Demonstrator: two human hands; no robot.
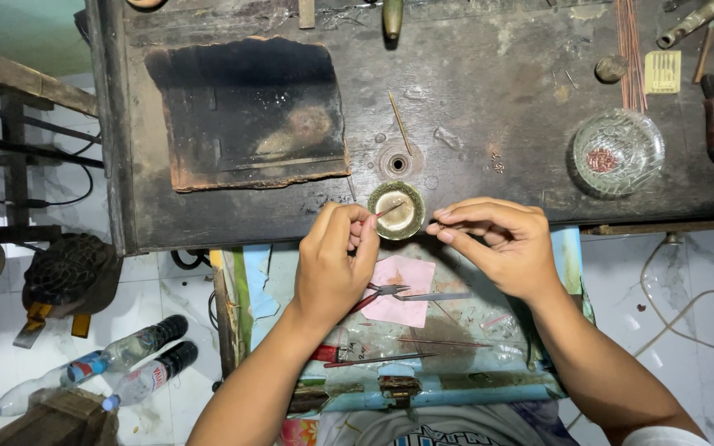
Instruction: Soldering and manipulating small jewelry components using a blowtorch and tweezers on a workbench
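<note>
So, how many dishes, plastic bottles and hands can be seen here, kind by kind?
Dishes: 2, small round dish, glass dish
Plastic bottles: 3
Hands: 2, left hand, right hand
Total: 7

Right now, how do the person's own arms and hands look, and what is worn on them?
Both forearms are bare, with no watch or bracelet in view. The left hand and the right hand wear no gloves, and I see no rings. The fingernails look short. Only at the lower right corner does the edge of a white sleeve show on the right arm.
</note>
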